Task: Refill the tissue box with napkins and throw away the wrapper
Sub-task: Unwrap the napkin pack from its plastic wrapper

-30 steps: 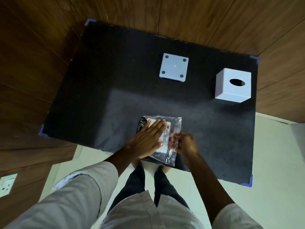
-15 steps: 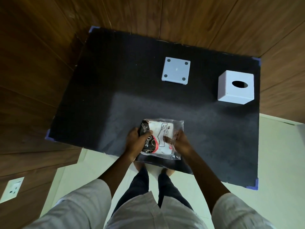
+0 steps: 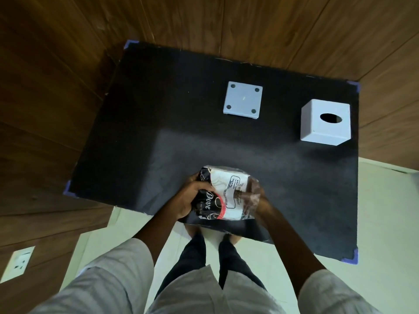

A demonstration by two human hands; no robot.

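Observation:
A pack of white napkins in a clear wrapper (image 3: 229,192) with black and red print is held up near the front edge of the black table (image 3: 158,141). My left hand (image 3: 189,197) grips its dark left end. My right hand (image 3: 258,202) holds the clear right end, partly seen through the plastic. The white cube tissue box (image 3: 325,122) with an oval opening on top stands at the right back. Its flat white base plate (image 3: 243,100), with four dark dots at the corners, lies apart at the middle back.
Wooden panel walls enclose the table at the back and left. A pale floor shows below and to the right, with my feet (image 3: 213,234) under the table's front edge. A wall socket (image 3: 17,264) sits at the lower left.
My left hand went from lying flat on the pack to gripping its left end. Both hands lifted the pack off the table and tilted it.

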